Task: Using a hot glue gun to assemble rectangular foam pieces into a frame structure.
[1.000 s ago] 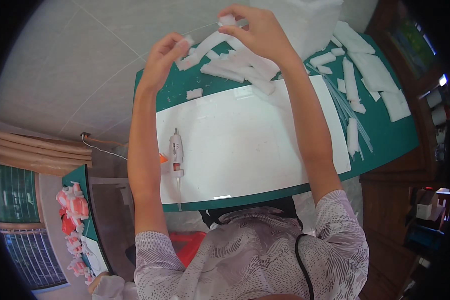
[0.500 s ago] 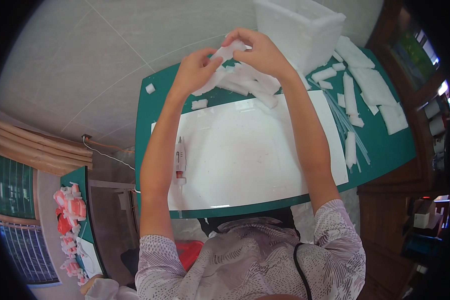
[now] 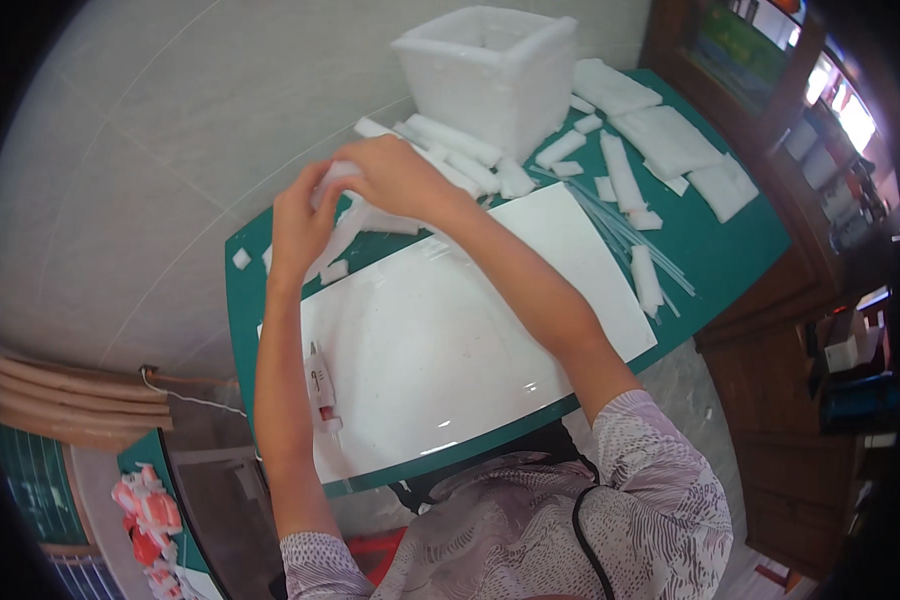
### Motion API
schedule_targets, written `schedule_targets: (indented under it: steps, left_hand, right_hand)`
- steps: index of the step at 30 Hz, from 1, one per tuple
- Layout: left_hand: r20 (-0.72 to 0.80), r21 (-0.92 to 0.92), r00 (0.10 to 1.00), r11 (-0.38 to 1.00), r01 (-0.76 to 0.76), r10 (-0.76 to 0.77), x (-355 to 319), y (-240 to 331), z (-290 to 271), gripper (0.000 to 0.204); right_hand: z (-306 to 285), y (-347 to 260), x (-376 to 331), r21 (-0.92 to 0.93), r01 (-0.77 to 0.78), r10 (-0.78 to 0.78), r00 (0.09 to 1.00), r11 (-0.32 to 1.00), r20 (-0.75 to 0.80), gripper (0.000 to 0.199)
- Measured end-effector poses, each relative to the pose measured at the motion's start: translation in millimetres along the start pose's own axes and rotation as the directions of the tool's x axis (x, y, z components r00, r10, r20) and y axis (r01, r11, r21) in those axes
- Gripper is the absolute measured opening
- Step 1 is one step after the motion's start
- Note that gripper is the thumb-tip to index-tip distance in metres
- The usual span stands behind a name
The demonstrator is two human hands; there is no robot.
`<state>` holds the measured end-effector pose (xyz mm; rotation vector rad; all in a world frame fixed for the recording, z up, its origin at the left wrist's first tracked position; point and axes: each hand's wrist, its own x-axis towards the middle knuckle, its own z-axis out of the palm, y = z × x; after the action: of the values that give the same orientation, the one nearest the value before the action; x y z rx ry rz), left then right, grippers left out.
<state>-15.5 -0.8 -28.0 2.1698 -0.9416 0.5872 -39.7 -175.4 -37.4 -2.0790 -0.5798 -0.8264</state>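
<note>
Both hands meet over the far left part of the green table (image 3: 735, 240). A small white foam piece (image 3: 338, 172) is between them, partly hidden by the fingers. My left hand (image 3: 298, 225) grips its left side, thumb up against it. On its other side my right hand (image 3: 395, 178) is closed round it, with bent fingers over the top. Loose white foam strips (image 3: 455, 138) lie in a heap beyond and below the hands. A small foam block (image 3: 334, 271) rests near my left wrist.
A white sheet (image 3: 450, 340) covers the table's near part, with a slim white-and-red glue gun (image 3: 322, 385) on its left. At the back stands a white foam box (image 3: 490, 85). Translucent sticks (image 3: 635, 245) and foam slabs (image 3: 665, 140) lie on the right.
My head view has turned, so the table appears shifted left and tilted, and the whole foam box shows. My hands have come closer together, covering more of the foam piece.
</note>
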Motion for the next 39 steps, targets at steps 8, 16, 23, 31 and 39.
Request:
schedule_targets:
  steps: [8,16,23,31,39]
  left_hand:
    - [0.158,-0.252,0.984,0.96,0.123,-0.085,-2,-11,-13,0.021]
    - [0.388,-0.404,0.916,0.874,0.272,-0.106,-1,-17,-30,0.018]
    - [0.507,-0.285,0.861,0.95,0.128,0.036,-3,-3,-32,0.017]
    - [0.617,-0.103,0.785,0.995,0.019,0.049,-11,-17,-53,0.016]
    - [0.151,-0.29,0.952,0.909,0.3,-0.266,-15,-42,-59,0.022]
  right_hand:
    - [-11,-4,1,0.08,-0.062,0.048,0.986,0.995,0.159,0.03]
    - [-35,-2,2,0.297,-0.155,0.043,0.935,0.942,0.351,0.03]
    - [-45,13,-2,0.439,-0.369,0.036,0.797,0.819,0.603,0.032]
    - [-86,18,-1,0.357,-0.377,-0.042,0.635,0.855,0.772,0.03]
    - [-60,46,1,0.068,-0.119,0.111,0.988,0.991,0.108,0.032]
